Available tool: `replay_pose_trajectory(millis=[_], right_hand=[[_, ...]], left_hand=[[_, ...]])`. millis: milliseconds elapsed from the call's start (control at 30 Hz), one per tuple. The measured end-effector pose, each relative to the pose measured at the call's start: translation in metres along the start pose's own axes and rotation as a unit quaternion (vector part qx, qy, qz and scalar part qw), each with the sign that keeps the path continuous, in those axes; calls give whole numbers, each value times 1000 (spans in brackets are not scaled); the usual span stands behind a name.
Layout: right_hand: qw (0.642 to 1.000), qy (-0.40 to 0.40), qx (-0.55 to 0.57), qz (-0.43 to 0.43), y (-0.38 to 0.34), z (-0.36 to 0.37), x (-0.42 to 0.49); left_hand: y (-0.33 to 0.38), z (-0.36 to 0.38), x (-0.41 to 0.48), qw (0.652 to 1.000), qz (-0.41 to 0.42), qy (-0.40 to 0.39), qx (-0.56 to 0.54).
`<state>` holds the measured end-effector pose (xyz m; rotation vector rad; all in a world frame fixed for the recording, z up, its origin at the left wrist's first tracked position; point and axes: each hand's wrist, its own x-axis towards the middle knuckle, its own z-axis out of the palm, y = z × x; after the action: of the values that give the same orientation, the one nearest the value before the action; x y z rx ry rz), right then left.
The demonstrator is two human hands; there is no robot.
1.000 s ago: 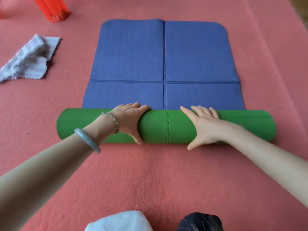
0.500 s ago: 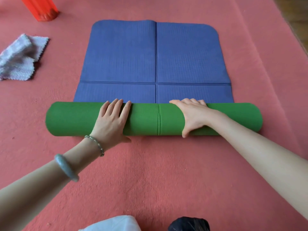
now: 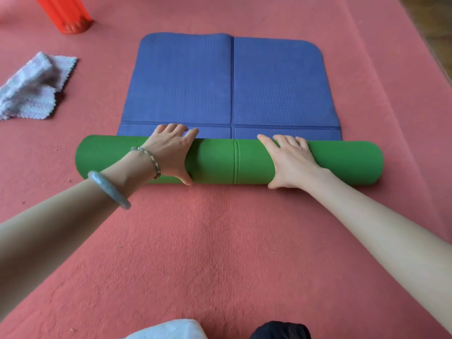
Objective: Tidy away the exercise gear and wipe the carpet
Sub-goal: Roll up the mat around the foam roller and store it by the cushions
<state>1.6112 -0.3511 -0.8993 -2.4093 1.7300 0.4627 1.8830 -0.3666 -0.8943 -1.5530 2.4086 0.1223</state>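
Observation:
An exercise mat lies on the red carpet (image 3: pixel 220 241). Its near part is wound into a green roll (image 3: pixel 342 162); its far part (image 3: pixel 276 81) lies flat, blue side up, with crease lines across it. My left hand (image 3: pixel 171 152) lies over the roll left of centre, fingers stretched over the top, thumb down the near side. My right hand (image 3: pixel 291 160) presses on the roll right of centre in the same way, fingers straight. A grey wiping cloth (image 3: pixel 34 89) lies crumpled on the carpet at the left.
A red plastic object (image 3: pixel 66 13) stands on the carpet at the far left. The carpet's edge and a wooden floor (image 3: pixel 437 23) show at the far right. A white cloth (image 3: pixel 168 330) and a dark shape (image 3: pixel 281 330) sit at the bottom edge.
The roll has moved forward over the blue part, leaving a shorter flat stretch. My left hand has shifted from the roll's near side to its top.

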Motion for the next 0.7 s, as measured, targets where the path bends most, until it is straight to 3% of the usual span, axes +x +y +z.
replay_pose_trajectory(millis=[233,433,567,700], right_hand=[[999,-53,7,-4,6,-15,22],[999,-20,-10,-28,2,-9,-2],[997,-46,0,-56,-7,-1,-39],[993,-93,-8,-78,-18,10,-79]], left_hand=[[7,23,-13,995,-36,95,18],[16,26,-31,994,-33,103,30],[32,36,-67,993,-7,117,7],[46,44,-105,998,10,68,3]])
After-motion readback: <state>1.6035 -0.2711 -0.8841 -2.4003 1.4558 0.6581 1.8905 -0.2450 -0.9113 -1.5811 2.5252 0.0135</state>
